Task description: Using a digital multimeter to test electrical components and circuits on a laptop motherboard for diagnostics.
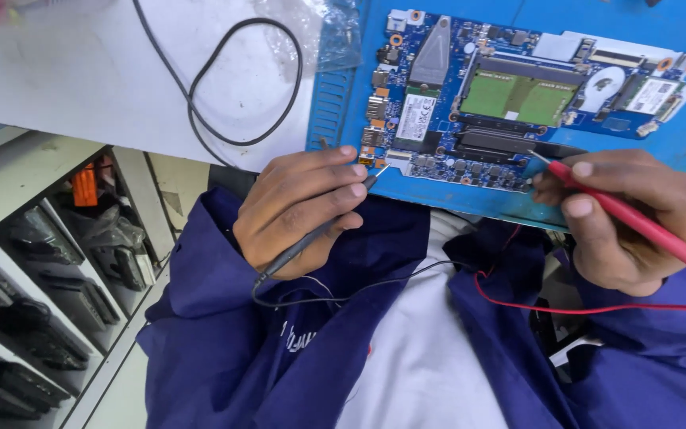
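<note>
A blue laptop circuit board (510, 87) lies on a blue work mat (660, 139) at the top right. My left hand (299, 206) grips a black test probe (319, 230), its metal tip touching a connector on the board's near left edge. In my right hand (629, 218) is a red test probe (645, 226), held like a pen, with its tip on the board's near edge close to a black part. A black lead and a red lead (581, 308) trail from the probes across my blue coat.
A black cable loop (240, 87) lies on the white tabletop (65, 79) at the top left. Below the table on the left, grey shelves (49, 278) hold several dark laptop parts. A clear plastic bag (319, 24) overlaps the mat's left edge.
</note>
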